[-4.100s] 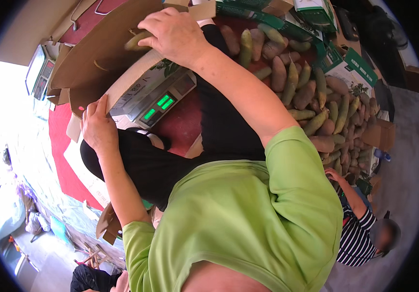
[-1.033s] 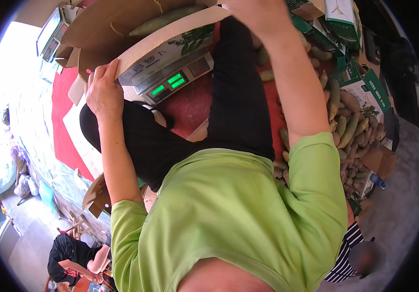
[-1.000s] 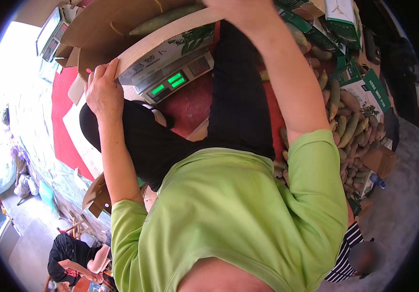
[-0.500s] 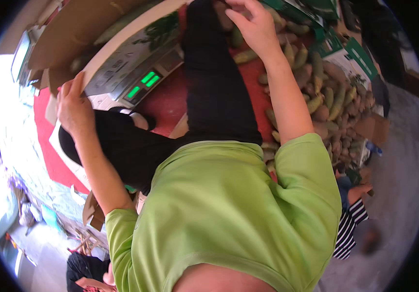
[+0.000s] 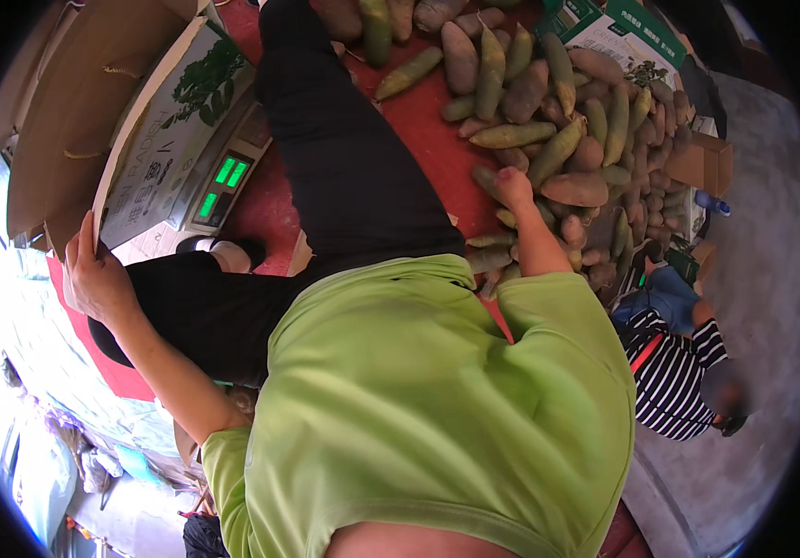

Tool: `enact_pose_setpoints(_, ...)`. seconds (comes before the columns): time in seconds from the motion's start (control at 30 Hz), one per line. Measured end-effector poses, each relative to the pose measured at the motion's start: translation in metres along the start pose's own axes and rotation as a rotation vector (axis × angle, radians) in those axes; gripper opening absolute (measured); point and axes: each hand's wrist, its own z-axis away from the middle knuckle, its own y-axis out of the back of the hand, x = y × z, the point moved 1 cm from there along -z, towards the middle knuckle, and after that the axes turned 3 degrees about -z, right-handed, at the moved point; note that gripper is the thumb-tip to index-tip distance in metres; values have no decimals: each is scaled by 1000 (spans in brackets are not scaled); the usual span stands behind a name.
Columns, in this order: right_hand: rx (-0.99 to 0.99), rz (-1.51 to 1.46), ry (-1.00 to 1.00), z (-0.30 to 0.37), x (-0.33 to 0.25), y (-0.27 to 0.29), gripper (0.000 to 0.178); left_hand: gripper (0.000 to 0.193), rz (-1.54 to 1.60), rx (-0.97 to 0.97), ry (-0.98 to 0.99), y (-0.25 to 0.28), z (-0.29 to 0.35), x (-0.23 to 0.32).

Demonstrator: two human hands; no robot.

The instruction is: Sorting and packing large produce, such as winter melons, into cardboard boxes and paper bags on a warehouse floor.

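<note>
The left hand (image 5: pixel 95 279) grips the edge of a cardboard box (image 5: pixel 93 121) that sits on a scale (image 5: pixel 223 181), likely to keep it from tipping. Next to the scale, on a red mat (image 5: pixel 418 139), lies a big pile of sweet potatoes (image 5: pixel 558 130). The right hand (image 5: pixel 514 186) reaches into the pile and touches one, but I cannot tell if its fingers are closed around it. The hands are far apart.

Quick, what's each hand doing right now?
Left hand: closed on the box edge.
Right hand: on the produce pile; grip cannot be told.
</note>
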Motion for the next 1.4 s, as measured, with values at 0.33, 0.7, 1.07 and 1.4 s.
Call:
enact_pose_setpoints(0.33,-78,275,-426,35,55,4,61,46,25,17,-21,-6,0,-3)
enact_pose_setpoints(0.7,-170,355,-299,39,38,-10,87,50,19,54,-7,-4,-2,10)
enact_pose_setpoints(1.07,-80,514,-309,21,68,-38,66,49,24,30,35,-1,0,6)
enact_pose_setpoints(1.4,-141,677,-215,50,27,-28,48,46,15,18,58,2,0,7)
